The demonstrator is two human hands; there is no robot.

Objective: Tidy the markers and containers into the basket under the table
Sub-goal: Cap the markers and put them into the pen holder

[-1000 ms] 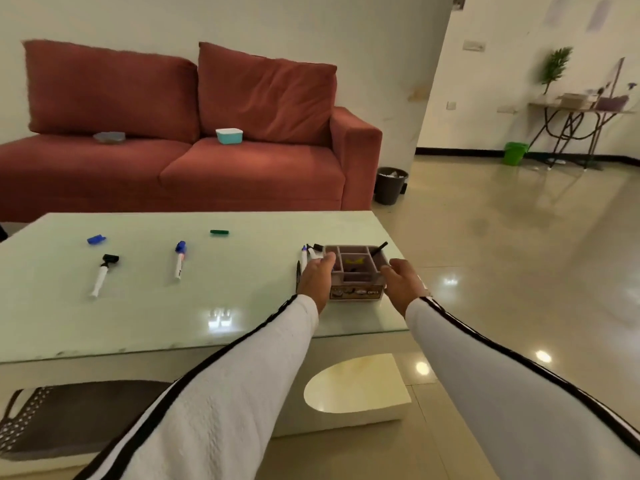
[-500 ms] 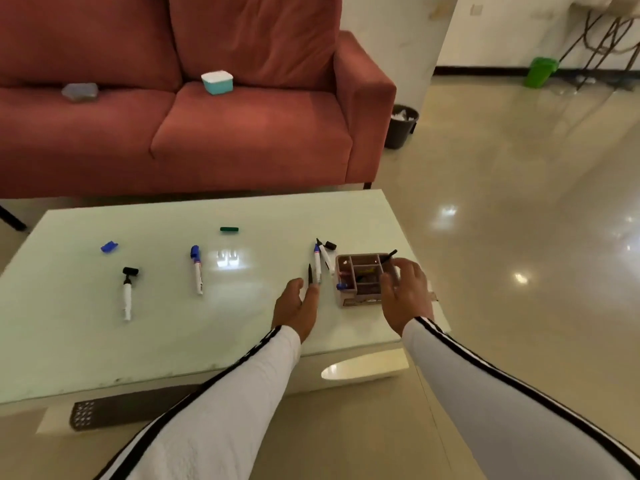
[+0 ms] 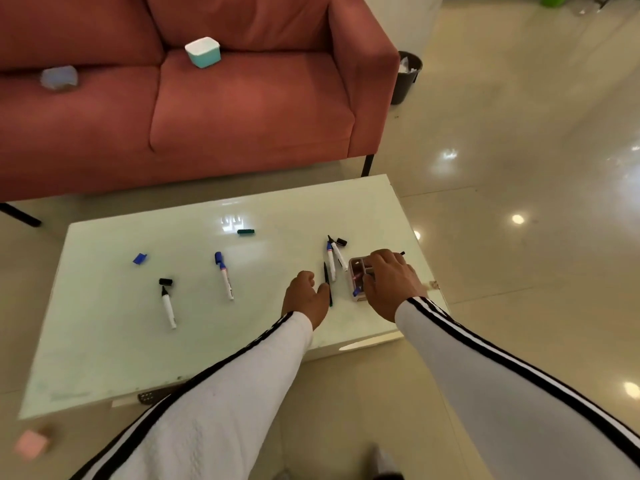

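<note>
Left hand [image 3: 306,296] withdrawn; right hand [image 3: 389,282] seemingly grips edge-side organiser [image 3: 358,268].

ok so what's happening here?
A person is tidying a white table. Their right hand grips the small divided organizer near the table's right edge. The left hand lies loosely curled beside a thin black pen, holding nothing. A blue-capped marker, an uncapped black marker and loose caps lie further left.
</note>
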